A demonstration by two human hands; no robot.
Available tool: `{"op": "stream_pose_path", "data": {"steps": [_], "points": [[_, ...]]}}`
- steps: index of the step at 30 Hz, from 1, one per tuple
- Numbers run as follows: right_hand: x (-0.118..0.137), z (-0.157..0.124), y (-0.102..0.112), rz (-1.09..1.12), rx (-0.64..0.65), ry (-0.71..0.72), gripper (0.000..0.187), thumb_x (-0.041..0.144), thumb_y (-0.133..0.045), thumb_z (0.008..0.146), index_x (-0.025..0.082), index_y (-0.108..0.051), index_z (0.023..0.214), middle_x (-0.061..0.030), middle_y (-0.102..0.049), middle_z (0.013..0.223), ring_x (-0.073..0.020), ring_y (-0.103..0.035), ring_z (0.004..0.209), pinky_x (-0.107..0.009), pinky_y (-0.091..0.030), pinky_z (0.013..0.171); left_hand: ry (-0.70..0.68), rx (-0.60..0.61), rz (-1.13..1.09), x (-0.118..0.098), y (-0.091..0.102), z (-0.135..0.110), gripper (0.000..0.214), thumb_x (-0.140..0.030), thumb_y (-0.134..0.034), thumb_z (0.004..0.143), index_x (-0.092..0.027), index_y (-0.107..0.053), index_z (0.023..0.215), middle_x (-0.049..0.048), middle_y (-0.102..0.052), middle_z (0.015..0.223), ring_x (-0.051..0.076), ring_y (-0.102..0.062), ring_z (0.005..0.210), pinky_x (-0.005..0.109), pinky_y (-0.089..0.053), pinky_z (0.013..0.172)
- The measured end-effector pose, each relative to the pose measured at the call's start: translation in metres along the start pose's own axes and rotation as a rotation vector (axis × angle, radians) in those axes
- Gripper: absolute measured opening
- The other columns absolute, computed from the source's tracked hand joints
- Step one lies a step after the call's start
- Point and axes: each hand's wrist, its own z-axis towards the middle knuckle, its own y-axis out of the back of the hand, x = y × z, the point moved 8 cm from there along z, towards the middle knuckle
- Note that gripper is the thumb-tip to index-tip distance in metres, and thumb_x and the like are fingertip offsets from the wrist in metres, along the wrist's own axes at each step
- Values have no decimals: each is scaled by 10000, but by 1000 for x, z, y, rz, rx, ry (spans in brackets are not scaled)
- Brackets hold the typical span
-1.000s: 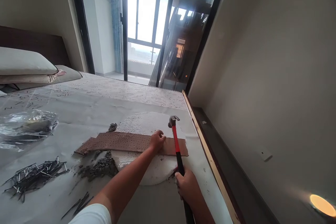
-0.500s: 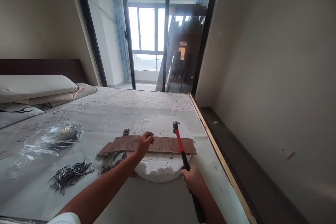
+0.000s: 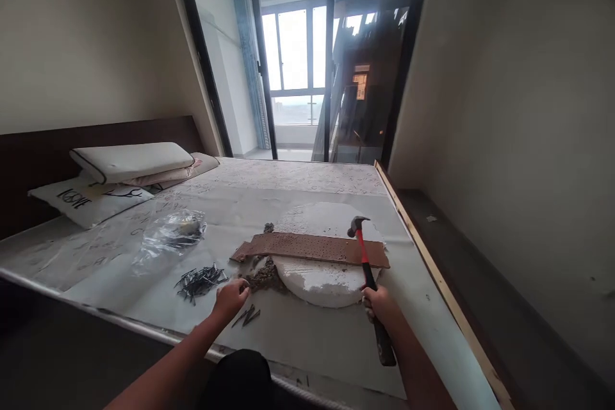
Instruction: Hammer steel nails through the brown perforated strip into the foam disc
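Observation:
My right hand (image 3: 379,303) is closed round the black grip of a red-handled claw hammer (image 3: 364,255), whose head hovers over the right end of a brown perforated strip (image 3: 312,247). That strip lies across a round white foam disc (image 3: 323,275). My left hand (image 3: 231,296) is low over the sheet with curled fingers, beside a few loose nails (image 3: 247,316); whether it holds any is hidden. A bigger heap of nails (image 3: 199,280) lies just left of it.
A pale printed sheet (image 3: 298,339) covers the bed. Dark rubble (image 3: 262,280) sits at the disc's left edge. A crumpled clear plastic bag (image 3: 170,235) and pillows (image 3: 129,162) lie at the left. A wooden bed rail (image 3: 432,269) runs along the right, glass doors behind.
My left hand has come off the perforated strip and drawn back toward me, down to the loose nails. The camera view has pulled back and turned left. The hammer stays over the strip.

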Motion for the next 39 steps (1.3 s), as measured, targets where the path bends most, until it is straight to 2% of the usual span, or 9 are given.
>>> {"op": "stream_pose_path", "data": {"steps": [4, 8, 15, 18, 22, 25, 30, 35, 39], "points": [[-2, 1, 10, 129, 17, 20, 196, 252, -486, 595, 192, -428, 773, 124, -284, 406, -51, -278, 284, -192, -259, 309, 113, 206, 229, 35, -37, -32, 171, -263, -490, 737, -198, -648, 745, 49, -697, 905, 222, -593, 917, 309, -352, 785], [-2, 3, 17, 203, 25, 11, 231, 239, -486, 579, 183, -432, 796, 126, -292, 406, -42, -268, 288, -195, -252, 327, 168, 213, 185, 41, -49, -36, 138, -245, -524, 707, -197, -652, 723, 67, -693, 896, 211, -594, 890, 271, -360, 736], [20, -5, 26, 212, -53, 12, 165, 204, -452, 628, 188, -431, 791, 121, -306, 428, -41, -287, 300, -191, -259, 348, 86, 201, 169, 37, -48, -15, 81, -166, -505, 613, -181, -584, 599, 65, -663, 749, 203, -591, 755, 243, -358, 634], [30, -7, 28, 207, -60, 15, 138, 185, -433, 647, 189, -422, 784, 115, -323, 438, -41, -298, 309, -190, -266, 347, 49, 124, 141, 36, -33, -2, 70, -213, -492, 614, -192, -539, 568, 54, -646, 684, 211, -591, 722, 250, -367, 621], [34, -5, 27, 219, -44, 26, 109, 190, -447, 662, 189, -417, 767, 112, -323, 435, -46, -308, 314, -192, -268, 337, 138, 129, -183, 27, -7, 17, 197, -393, -533, 613, -217, -600, 670, 27, -609, 574, 207, -564, 572, 280, -383, 543], [34, -1, 26, 237, -26, 38, 105, 200, -462, 667, 193, -409, 757, 118, -307, 422, -47, -288, 303, -195, -253, 324, 182, 197, -480, -11, 4, 33, 448, -537, -612, 523, -173, -653, 781, -16, -506, 464, 164, -489, 468, 283, -371, 489], [41, 3, 24, 270, 21, 51, 108, 190, -458, 669, 195, -415, 769, 117, -311, 430, -45, -295, 307, -193, -257, 326, 51, 283, -789, -137, 0, 65, 461, -534, -699, 467, -149, -674, 717, 18, -569, 566, 140, -524, 546, 274, -428, 548], [45, 3, 26, 221, 8, 22, 96, 170, -417, 671, 191, -415, 765, 119, -309, 416, -47, -286, 290, -198, -274, 318, -193, 257, -770, -257, -33, 109, 305, -463, -653, 582, -159, -643, 566, 33, -582, 525, 137, -511, 505, 262, -405, 524], [42, 7, 25, 230, 16, -2, 88, 154, -412, 674, 200, -405, 748, 124, -292, 404, -45, -272, 280, -192, -256, 309, -254, 71, -725, -302, -65, 144, 251, -418, -623, 624, -173, -678, 622, 34, -644, 589, 161, -564, 583, 259, -400, 550]]}}
